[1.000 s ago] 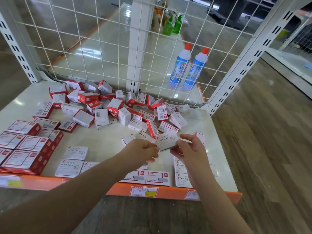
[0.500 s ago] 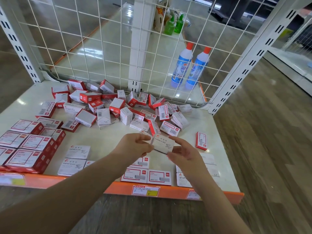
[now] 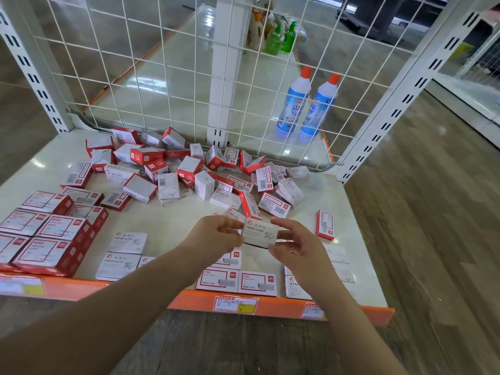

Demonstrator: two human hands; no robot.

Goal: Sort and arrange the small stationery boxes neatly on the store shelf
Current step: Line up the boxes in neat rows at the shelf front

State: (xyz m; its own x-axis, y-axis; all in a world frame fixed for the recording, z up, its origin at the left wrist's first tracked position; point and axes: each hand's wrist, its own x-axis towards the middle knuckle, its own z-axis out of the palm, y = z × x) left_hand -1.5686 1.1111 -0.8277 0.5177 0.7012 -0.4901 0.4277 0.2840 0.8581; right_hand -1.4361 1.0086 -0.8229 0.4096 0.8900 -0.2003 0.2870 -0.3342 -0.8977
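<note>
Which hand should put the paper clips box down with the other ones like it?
Probably the left hand. It already pinches the small white paper clips box, and the matching white paper clips boxes lie on its side. The right hand would have to cross over.

This is a shop, seen at a display shelf [image 3: 351, 212] with an orange front edge carrying price labels [image 3: 234, 304] just below the hands. Slotted white uprights [image 3: 389, 115] and a wire grid back panel [image 3: 151, 77] rise beyond the hands. Many identical boxed staples and paper clips [image 3: 189, 171] lie on the shelf as stock. Past the grid, blue cleaner bottles [image 3: 305, 106] and green bottles [image 3: 281, 36] stand on another shelf.
</note>
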